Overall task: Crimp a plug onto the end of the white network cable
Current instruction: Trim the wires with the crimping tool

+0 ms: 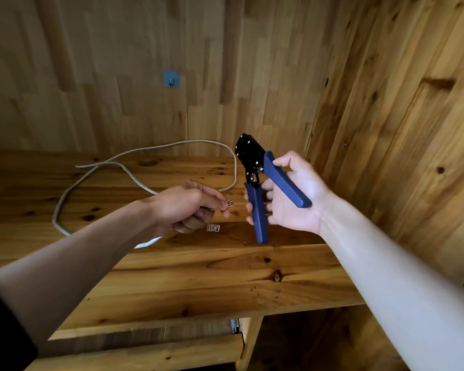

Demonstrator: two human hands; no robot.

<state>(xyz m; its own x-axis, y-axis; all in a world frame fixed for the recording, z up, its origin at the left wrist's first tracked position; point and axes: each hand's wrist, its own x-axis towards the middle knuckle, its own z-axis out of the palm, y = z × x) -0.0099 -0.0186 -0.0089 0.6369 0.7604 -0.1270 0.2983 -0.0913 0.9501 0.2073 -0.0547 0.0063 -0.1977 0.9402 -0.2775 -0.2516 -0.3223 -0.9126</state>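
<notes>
White cable tip blurry, perhaps bare.

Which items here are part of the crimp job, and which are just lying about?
Job:
- white network cable, its bared wires pinched in the left hand
- clear plug on the desk
- blue-handled crimping tool, gripped in the right hand

Lying about:
- blue wall hook
</notes>
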